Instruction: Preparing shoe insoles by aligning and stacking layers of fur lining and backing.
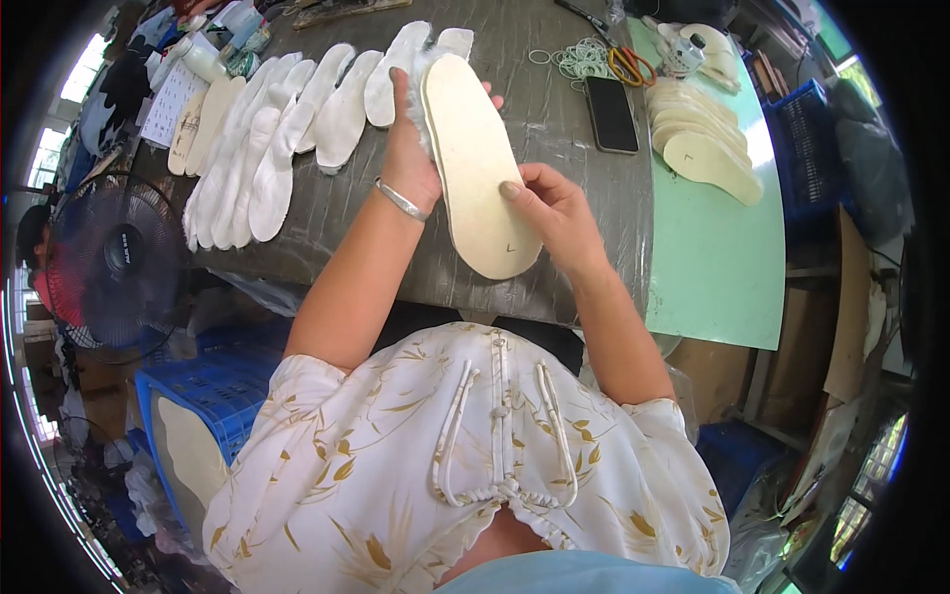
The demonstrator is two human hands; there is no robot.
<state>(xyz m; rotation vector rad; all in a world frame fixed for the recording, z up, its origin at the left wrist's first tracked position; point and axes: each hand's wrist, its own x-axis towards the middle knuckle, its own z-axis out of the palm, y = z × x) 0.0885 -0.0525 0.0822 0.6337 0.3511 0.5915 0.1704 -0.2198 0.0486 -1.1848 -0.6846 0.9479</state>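
Observation:
In front of me I hold a cream shoe insole above the table, its toe end pointing away. Grey-white fluffy lining shows along its left edge. My left hand supports it from the left and beneath, with fingertips showing past its far right edge. My right hand pinches the right edge near the heel, thumb on top and fingers partly hidden underneath. Several white fluffy insoles lie in an overlapping row on the table to the left. A fanned stack of cream insoles rests on the right.
The dark plastic-covered table adjoins a pale green board. A black phone, orange-handled scissors and a heap of pale rubber bands lie at the back right. A fan stands left, above a blue crate.

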